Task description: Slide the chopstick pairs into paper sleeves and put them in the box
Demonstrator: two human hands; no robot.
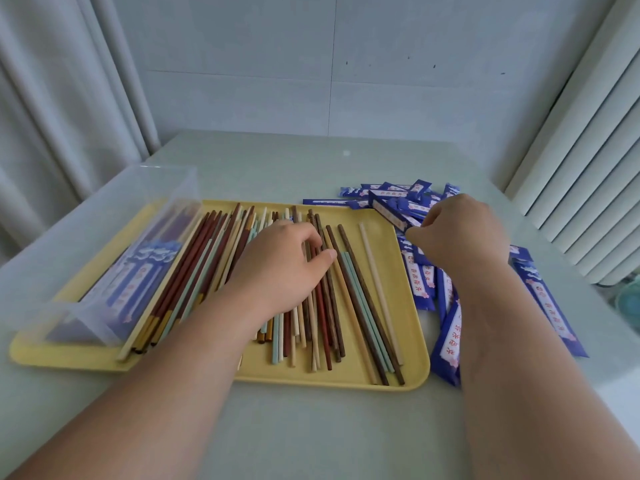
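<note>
Several loose chopsticks [349,289] in brown, red, cream and pale green lie on a yellow tray [412,341]. My left hand [280,268] rests on the pile in the middle of the tray, fingers curled over a few brown sticks. My right hand [460,233] reaches into the heap of blue paper sleeves [422,282] to the right of the tray, fingers curled and pinching at one sleeve. A clear plastic box [114,244] stands on the tray's left end with sleeved pairs [138,278] inside.
The tray sits on a pale grey table [311,427]. White curtains hang at the left, a white slatted blind [588,161] at the right, a grey wall behind. More blue sleeves [550,303] spread toward the table's right edge.
</note>
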